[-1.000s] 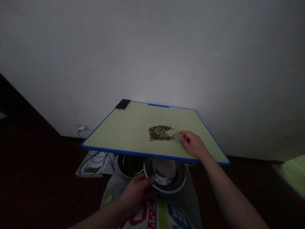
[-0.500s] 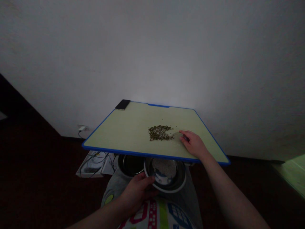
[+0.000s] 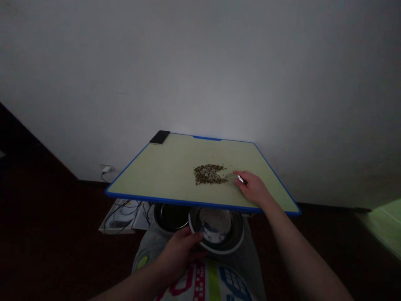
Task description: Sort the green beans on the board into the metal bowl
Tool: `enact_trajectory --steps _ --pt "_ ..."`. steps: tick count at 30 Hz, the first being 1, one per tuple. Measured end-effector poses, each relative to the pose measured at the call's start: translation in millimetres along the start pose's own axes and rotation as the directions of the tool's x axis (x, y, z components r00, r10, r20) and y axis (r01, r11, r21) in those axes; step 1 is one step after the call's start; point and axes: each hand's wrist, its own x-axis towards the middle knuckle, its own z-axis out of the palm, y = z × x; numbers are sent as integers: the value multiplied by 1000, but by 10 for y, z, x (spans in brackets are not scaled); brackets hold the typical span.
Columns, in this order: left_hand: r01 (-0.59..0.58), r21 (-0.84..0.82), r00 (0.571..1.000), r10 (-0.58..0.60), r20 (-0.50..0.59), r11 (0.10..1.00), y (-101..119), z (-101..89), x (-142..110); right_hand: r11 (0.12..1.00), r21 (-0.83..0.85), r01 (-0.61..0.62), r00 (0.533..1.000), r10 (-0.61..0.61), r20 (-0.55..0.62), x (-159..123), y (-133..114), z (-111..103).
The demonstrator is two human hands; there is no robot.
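My right hand is closed around a small shiny spoon-like utensil, its thin curved front pointing left; its exact kind is hard to make out in the dim light. Just left of it lies a loose patch of small greenish-brown grains or beans, with paler bits in the middle. Below the table's near edge, my left hand grips the left rim of a metal bowl, thumb over the rim. Pale grain-like stuff lies inside that bowl.
The pale folding table has a blue edge and stands against the wall. A dark phone lies on its far left corner. A second metal bowl rests on my lap at left. Beyond are a white box with cables and a plug.
The view has shifted slightly. A bright glint now shows on the utensil in my right hand. Both hands keep their holds, and the grains look nearly the same.
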Motion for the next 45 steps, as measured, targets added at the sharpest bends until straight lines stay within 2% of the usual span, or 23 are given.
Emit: enact_trajectory --steps 7,17,26,34,45 --pt "1 -15 1000 -1 5 1000 -21 -10 19 999 -1 32 999 -32 5 23 2 11" --pt "-9 -9 1000 9 17 1000 -10 -2 -3 1000 18 13 1000 -13 15 -1 -4 -9" --pt "4 -12 1000 -4 -29 1000 3 7 -11 1000 28 8 1000 -9 27 -20 -18 -20" --pt "-6 -33 1000 6 -2 999 -17 -8 -1 1000 20 20 999 -21 35 -19 -24 -28" --pt "0 -14 1000 -1 -17 1000 6 17 -2 999 13 42 999 -43 34 -14 -6 1"
